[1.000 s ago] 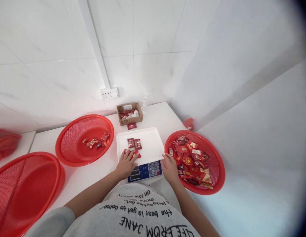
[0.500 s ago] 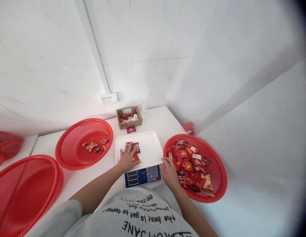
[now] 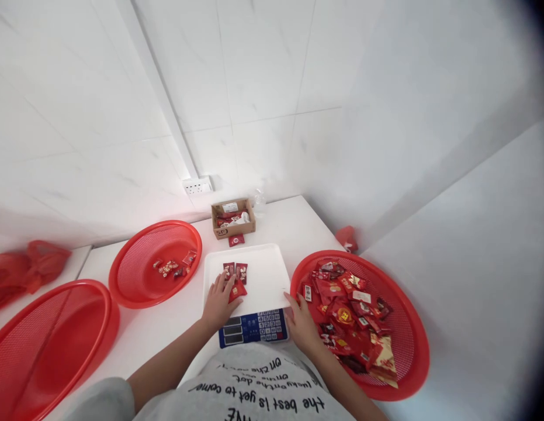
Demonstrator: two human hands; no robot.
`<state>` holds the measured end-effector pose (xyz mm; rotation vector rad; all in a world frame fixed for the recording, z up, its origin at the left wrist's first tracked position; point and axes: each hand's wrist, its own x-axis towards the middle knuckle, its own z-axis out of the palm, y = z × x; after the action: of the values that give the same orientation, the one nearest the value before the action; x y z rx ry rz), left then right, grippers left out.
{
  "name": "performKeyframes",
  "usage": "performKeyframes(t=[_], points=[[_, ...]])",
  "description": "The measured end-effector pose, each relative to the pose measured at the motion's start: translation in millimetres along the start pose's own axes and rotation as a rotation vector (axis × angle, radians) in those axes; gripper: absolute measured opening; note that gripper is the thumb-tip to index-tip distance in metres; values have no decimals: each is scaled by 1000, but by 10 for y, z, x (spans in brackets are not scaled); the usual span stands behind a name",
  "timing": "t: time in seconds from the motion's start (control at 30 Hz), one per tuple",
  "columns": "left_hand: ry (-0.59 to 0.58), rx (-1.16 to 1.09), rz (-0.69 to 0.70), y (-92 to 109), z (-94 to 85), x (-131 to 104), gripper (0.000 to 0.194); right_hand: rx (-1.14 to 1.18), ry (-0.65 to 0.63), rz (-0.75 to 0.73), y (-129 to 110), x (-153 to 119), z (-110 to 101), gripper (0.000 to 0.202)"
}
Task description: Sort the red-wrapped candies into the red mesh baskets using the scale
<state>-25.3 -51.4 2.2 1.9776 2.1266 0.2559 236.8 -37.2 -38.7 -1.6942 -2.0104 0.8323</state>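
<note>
A white scale tray (image 3: 263, 272) sits on top of a scale with a blue keypad panel (image 3: 254, 327). Several small red packets (image 3: 241, 272) lie together on its left half. Over their near left side rests my left hand (image 3: 218, 303), fingers stretched out and touching the packets, partly covering them. My right hand (image 3: 301, 318) is closed at the tray's near right corner, fingertips over the rim and thumb lower down. Close beside it stands a red basket (image 3: 414, 351) full of red and gold snack packets (image 3: 344, 316).
To the left are a red basket (image 3: 131, 263) with a few small packets and another red basket (image 3: 100, 351). A cardboard box (image 3: 234, 231) holding packets stands behind the tray, one red packet (image 3: 236, 240) before it. A socket (image 3: 197, 186) is on the wall.
My left hand has shifted toward the near left, uncovering more of the red packets. My right hand stays at the tray corner. The whole view has tilted slightly upward.
</note>
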Motion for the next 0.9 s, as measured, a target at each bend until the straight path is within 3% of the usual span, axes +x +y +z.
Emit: performKeyframes(t=[0.13, 0.33, 0.6, 0.77, 0.9], points=[[5, 74, 2, 85, -33, -70, 45, -31, -139, 13, 39, 39, 8, 54], [-8, 86, -56, 207, -91, -74, 36, -55, -188, -11, 4, 52, -54, 50], [-8, -102, -125, 155, -133, -108, 46, -81, -307, 38, -108, 96, -166, 52], [-10, -251, -110, 96, -152, -140, 51, -63, -302, 61, -109, 98, -161, 53], [70, -355, -131, -15, -238, -141, 46, -42, -292, 65, -88, 106, -135, 52]])
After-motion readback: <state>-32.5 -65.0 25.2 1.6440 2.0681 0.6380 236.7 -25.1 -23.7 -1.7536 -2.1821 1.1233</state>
